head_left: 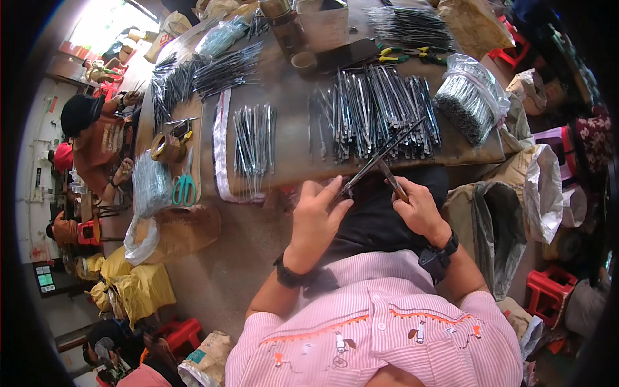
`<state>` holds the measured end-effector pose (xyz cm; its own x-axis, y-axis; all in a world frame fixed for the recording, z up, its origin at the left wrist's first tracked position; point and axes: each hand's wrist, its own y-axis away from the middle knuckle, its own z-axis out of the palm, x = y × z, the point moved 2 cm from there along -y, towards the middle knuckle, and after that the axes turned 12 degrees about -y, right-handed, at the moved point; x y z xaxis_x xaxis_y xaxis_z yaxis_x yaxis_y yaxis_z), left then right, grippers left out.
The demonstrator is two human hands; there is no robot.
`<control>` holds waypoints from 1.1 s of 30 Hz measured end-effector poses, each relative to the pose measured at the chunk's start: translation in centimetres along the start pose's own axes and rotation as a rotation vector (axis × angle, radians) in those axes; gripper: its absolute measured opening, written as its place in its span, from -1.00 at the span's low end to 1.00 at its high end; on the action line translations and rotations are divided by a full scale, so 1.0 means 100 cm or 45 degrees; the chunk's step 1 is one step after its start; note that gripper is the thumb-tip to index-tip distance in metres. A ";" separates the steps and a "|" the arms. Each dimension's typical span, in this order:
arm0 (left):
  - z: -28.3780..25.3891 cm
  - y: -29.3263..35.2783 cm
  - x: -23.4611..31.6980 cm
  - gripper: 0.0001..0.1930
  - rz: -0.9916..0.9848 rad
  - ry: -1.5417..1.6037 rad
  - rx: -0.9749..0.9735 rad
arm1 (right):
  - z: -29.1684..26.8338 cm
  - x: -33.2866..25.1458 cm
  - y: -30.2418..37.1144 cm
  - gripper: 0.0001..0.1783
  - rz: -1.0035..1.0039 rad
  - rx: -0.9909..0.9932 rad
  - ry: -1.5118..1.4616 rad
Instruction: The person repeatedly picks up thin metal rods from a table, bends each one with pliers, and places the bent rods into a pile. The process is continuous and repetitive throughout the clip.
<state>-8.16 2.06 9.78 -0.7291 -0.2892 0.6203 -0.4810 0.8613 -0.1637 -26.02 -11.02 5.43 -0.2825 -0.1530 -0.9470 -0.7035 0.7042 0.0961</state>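
Note:
Over my lap, at the table's near edge, my left hand [319, 219] pinches a few thin dark metal strips [377, 158], which slant up to the right. My right hand [419, 209] is closed round a brown-handled metal tool [398, 188]; its metal end meets the strips, and its exact kind is unclear. Beyond my hands, a wide row of similar metal strips [380, 109] lies on the table [293, 145]. To the left of it rests a smaller group of strips [253, 138], beside a white band [222, 142].
Teal scissors [185, 184], a tape roll [169, 147] and a bundle of strips [152, 184] sit at the left edge. A plastic-wrapped bundle [471, 100] lies at the right. Pliers [403, 55] and a flask [280, 19] stand farther back. Open sacks [500, 226] flank me; a person [97, 138] works at left.

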 end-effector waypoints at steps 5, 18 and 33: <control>0.001 -0.002 0.000 -0.70 0.082 0.016 0.133 | 0.009 -0.003 -0.002 -0.57 -0.009 -0.059 0.009; -0.027 -0.039 -0.158 -0.81 -0.335 -0.523 0.597 | -0.004 0.024 0.006 -0.34 0.215 -0.079 -0.488; 0.046 -0.067 -0.113 -0.69 -0.266 -0.552 0.220 | -0.006 0.018 0.018 -0.39 0.285 -0.038 -0.842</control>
<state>1.08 -2.36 0.35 -0.7258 -0.6266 0.2839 -0.6852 0.6952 -0.2175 -28.18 -10.42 4.06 0.0271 0.4542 -0.8905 -0.6951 0.6487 0.3098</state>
